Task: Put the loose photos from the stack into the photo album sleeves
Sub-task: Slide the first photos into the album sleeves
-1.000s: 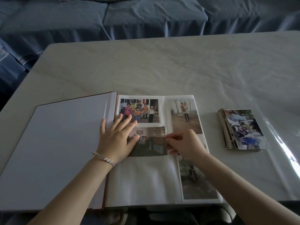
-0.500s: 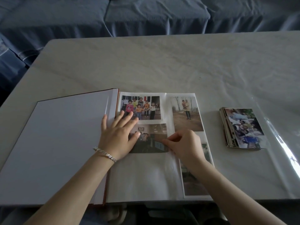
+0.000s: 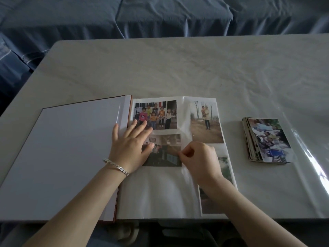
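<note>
So the dark photo is on the photo album's right page, just under the group shot of kids. Right hand pinches its right edge with curled fingers. Left hand lies flat, fingers straight, on its left edge. The stack of loose photos sits on the table, right of the album.

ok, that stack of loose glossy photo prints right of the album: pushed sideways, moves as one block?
Probably not: the stack of loose photo prints has staggered left edges, so it would likely shear. It lies on a shiny clear plastic table cover, so probably slides easily. Prints look thin, likely floppy.
</note>
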{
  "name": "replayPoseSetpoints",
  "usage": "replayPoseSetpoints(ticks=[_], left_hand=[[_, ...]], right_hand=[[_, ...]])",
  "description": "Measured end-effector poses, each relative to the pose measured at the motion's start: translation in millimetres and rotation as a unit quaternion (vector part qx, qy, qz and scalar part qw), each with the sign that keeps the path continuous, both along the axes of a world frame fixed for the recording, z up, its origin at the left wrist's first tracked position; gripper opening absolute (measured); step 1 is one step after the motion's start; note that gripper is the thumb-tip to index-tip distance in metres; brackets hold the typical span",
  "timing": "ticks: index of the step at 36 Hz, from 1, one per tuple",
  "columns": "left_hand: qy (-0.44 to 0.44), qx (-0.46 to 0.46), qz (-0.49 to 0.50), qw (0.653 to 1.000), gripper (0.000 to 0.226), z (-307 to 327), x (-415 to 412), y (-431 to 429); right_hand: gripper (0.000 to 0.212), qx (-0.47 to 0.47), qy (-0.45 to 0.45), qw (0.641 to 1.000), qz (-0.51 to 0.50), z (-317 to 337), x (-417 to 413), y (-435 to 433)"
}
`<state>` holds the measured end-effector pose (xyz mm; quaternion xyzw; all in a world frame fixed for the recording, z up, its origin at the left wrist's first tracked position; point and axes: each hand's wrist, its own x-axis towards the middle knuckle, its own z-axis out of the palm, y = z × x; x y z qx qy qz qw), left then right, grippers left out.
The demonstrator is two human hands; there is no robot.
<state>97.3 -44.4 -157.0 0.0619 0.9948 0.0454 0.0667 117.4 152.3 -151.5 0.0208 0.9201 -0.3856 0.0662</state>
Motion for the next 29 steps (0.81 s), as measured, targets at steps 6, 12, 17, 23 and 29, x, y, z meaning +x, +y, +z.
replayPoseSetpoints(ticks=[6,12,17,23,29], left_hand=[[-0.001,-0.002,-0.002,1.0,0.052,-0.2,0.3,-0.4],[-0.001,-0.008,0.0,1.0,0.053,-0.3,0.1,0.5],[-0.013,-0.062,-0.006,0.998,0.076,-3.5,1.4,4.7],[-0.019,-0.071,-0.003,0.997,0.084,-3.8,1.4,6.4],[-0.029,-0.083,-0.012,0.996,0.075,-1.5,1.3,5.6]], right_hand=[[0.021,-0.06,-0.028,0.998,0.007,-0.9,-9.5,4.7],[0.019,-0.178,-0.158,0.971,-0.041,-1.3,-22.6,13.6],[0.015,0.005,-0.017,1.0,0.018,13.0,-8.6,14.7],[0.014,0.058,0.023,0.997,0.033,32.2,2.0,54.2],[0.015,0.197,0.097,0.973,-0.065,35.6,-8.2,114.3]])
